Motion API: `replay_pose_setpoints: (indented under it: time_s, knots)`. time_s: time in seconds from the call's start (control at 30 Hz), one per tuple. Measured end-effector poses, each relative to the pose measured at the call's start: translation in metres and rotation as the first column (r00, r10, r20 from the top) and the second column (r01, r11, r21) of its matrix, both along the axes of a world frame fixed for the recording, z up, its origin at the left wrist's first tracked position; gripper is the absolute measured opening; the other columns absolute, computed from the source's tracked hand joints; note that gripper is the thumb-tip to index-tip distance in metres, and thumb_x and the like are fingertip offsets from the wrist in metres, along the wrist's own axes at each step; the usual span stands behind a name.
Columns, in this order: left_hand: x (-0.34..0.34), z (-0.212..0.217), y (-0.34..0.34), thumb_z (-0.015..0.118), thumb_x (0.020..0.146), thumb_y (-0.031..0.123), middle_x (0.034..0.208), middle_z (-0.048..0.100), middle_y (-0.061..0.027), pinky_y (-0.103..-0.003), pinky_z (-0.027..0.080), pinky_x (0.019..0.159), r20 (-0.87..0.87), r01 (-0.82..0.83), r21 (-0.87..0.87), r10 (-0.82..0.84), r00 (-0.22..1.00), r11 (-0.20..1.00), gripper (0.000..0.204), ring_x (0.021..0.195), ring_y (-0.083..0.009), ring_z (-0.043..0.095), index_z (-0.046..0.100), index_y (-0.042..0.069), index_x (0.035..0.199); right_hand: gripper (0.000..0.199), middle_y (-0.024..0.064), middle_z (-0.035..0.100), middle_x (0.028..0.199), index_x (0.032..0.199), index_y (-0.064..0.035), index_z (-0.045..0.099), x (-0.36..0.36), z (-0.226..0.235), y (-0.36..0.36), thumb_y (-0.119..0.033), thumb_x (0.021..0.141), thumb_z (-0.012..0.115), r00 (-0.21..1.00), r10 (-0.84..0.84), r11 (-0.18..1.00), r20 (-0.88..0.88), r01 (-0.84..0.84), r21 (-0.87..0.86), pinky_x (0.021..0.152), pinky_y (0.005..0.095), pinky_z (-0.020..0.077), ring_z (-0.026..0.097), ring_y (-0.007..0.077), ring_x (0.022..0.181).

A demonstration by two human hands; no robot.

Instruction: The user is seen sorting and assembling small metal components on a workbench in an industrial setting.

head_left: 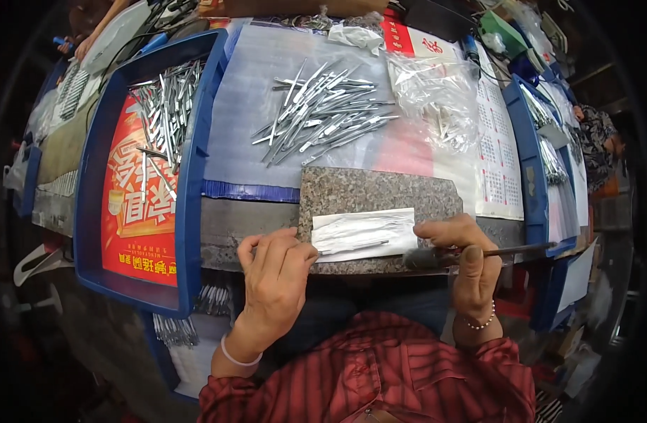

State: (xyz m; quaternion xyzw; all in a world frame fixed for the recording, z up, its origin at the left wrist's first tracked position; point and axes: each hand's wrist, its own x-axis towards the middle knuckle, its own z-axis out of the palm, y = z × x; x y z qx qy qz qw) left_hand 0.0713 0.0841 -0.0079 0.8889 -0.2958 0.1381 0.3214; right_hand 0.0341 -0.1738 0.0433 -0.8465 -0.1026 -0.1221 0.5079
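Observation:
A granite slab (380, 185) lies at the table's front edge, with a white, creased paper pad (363, 225) on it. Along the pad's near side rests a slim silvery metal strip (355, 247). My left hand (274, 278) is at the pad's left edge, its thumb and forefinger pinching the strip's left end. To the right, my right hand (471, 264) is closed around a dark hammer-like tool (423, 259). Its thick blunt end hangs over the slab's front right part, and its thin shaft points right. Beyond the slab lies a loose heap of similar metal strips (323, 109).
A blue tray (189, 233) with more strips stands left. Clear plastic bags (440, 99) lie at the back right, near a printed calendar sheet (496, 148). Another blue bin (531, 134) stands far right. Another person's arm (101, 28) shows at the top left.

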Motion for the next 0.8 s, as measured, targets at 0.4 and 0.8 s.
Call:
replay_pose_setpoints:
  time_s: [0.4, 0.8]
  knots:
    - [-0.064, 0.022, 0.02, 0.072, 0.071, -0.007, 0.085, 0.065, -0.0106, -0.039, 0.048, 0.076, -0.085, -0.003, -0.279, -0.021, 0.996, 0.96, 0.024, 0.085, -0.0295, 0.066, 0.062, 0.001, 0.091, 0.011, 0.0054, 0.068, 0.076, 0.097, 0.0018, 0.067, -0.034, -0.019, 0.036, -0.006, 0.089, 0.065, 0.811, 0.224, 0.903, -0.541, 0.037, 0.428, 0.049, 0.0188, 0.0406, 0.054, 0.0045, 0.054]
    - [-0.1, 0.012, 0.051, 0.057, 0.09, -0.003, 0.088, 0.066, -0.0108, -0.025, 0.049, 0.072, -0.687, -0.318, -0.489, -0.134, 0.714, 0.812, 0.014, 0.082, -0.0161, 0.065, 0.066, -0.004, 0.101, 0.01, 0.0081, 0.068, 0.078, 0.096, 0.0022, 0.067, -0.035, -0.026, 0.065, -0.002, 0.086, 0.064, 0.87, 0.332, 0.936, -0.364, -0.258, 0.237, 0.063, 0.0243, 0.0514, 0.067, 0.0135, 0.069]
